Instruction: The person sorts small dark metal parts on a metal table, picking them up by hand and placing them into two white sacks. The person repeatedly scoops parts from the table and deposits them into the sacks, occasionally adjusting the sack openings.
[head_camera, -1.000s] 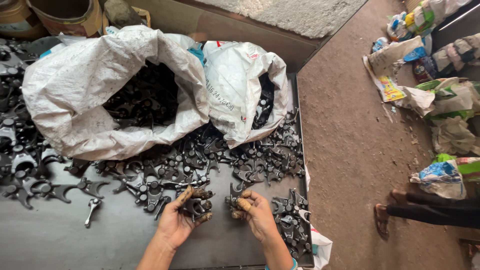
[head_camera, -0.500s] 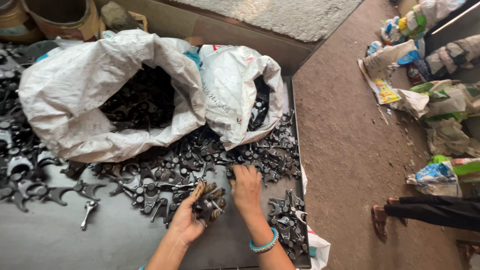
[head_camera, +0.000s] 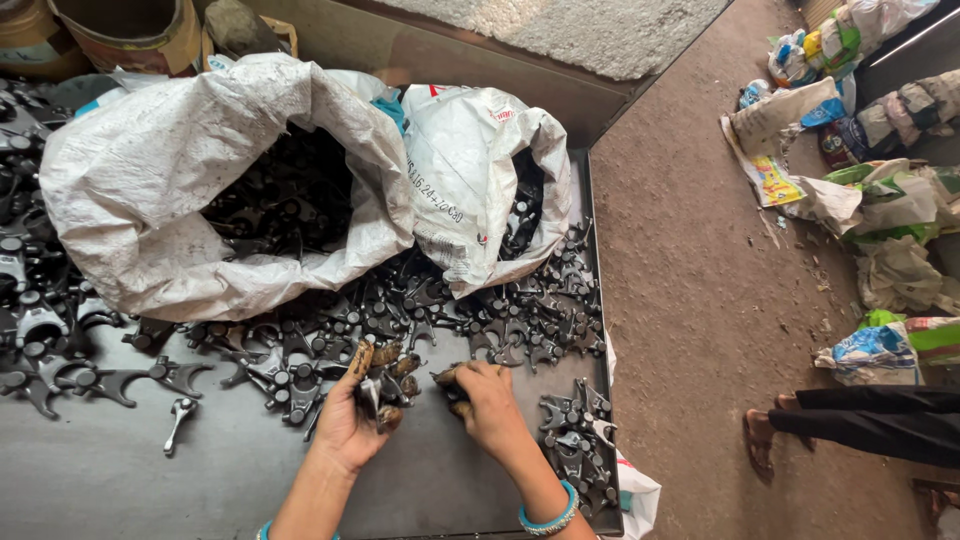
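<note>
My left hand (head_camera: 362, 405) grips a dark metal fork-shaped part (head_camera: 380, 390) above the black table (head_camera: 120, 480). My right hand (head_camera: 484, 405) is curled beside it with another small dark part (head_camera: 448, 380) at its fingertips. Both hands are grimy and sit at the near edge of a spread of several black forged parts (head_camera: 420, 310). A teal bangle (head_camera: 550, 515) circles my right wrist. Two white woven sacks, a large one (head_camera: 150, 200) and a smaller one (head_camera: 470, 170), lie open behind the pile with more parts inside.
More black parts (head_camera: 40, 330) lie at the left, and a small heap (head_camera: 575, 440) at the table's right edge. Rusty buckets (head_camera: 130, 30) stand at the back. On the brown floor are bags and litter (head_camera: 860, 190); another person's sandalled foot (head_camera: 765, 440) is at the right.
My right hand pulled back from the pile toward me with a part. My left hand stayed in place holding its part.
</note>
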